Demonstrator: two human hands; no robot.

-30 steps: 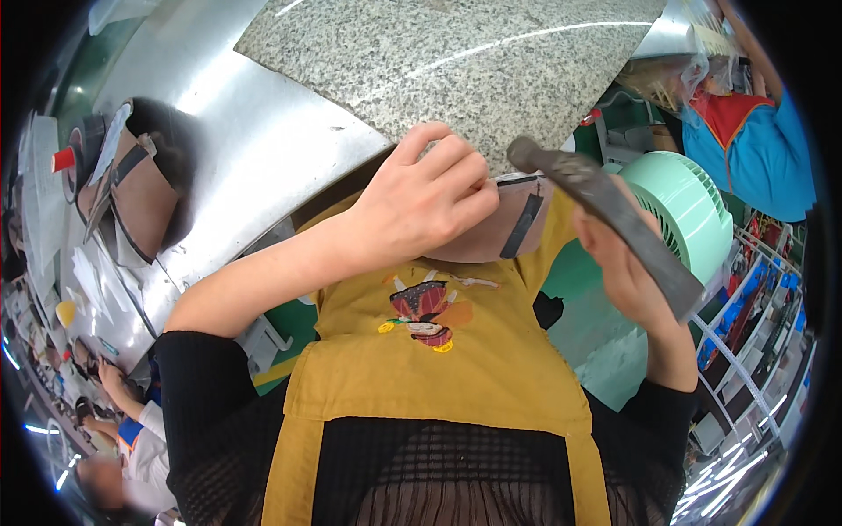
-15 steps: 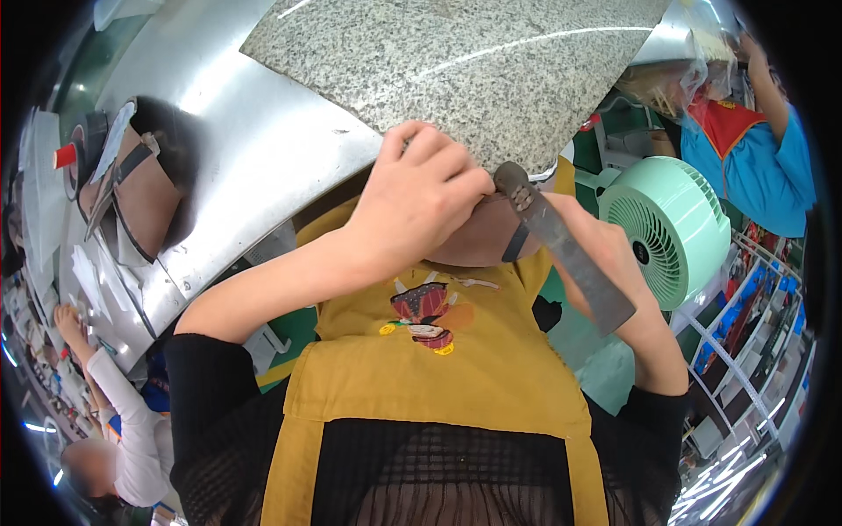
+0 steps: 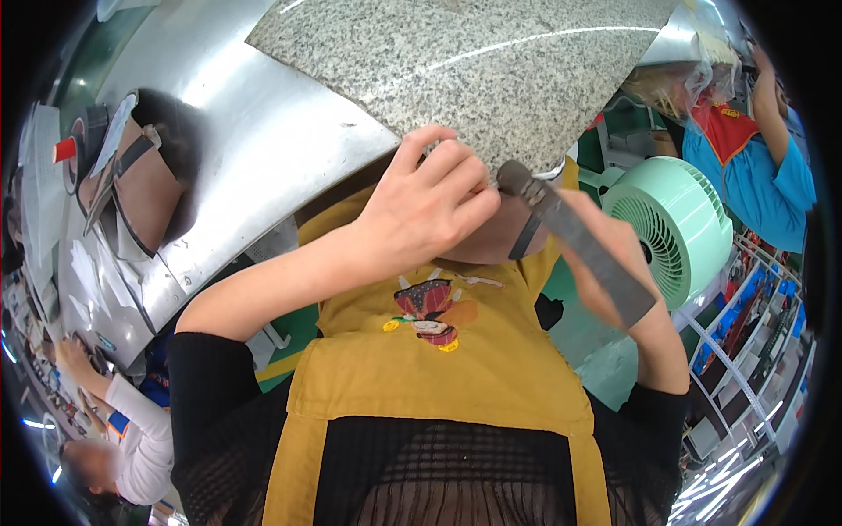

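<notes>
My left hand (image 3: 430,193) is closed, its fingertips pinched on the upper edge of a brown leather piece (image 3: 491,238) with a dark strap across it. That piece rests over my lap against the near edge of a speckled stone slab (image 3: 474,79). In my right hand (image 3: 624,250) is a dark metal hammer (image 3: 596,259) with a small round face and a long flat end. The round face is just right of my left fingertips, by the slab's edge. The hammer's handle is hidden, and the right fingers are partly blurred behind the head.
A metal table (image 3: 263,114) extends left under the slab. On it stand another brown leather piece (image 3: 151,195) and a dark tape roll (image 3: 88,149). A mint-green fan (image 3: 671,230) is at my right. Co-workers sit at far left and upper right.
The hammer has shifted slightly right, and its long end has swung up and right. My left hand has moved a little right, its fingers lifting slightly. The far-left co-worker's arm has moved.
</notes>
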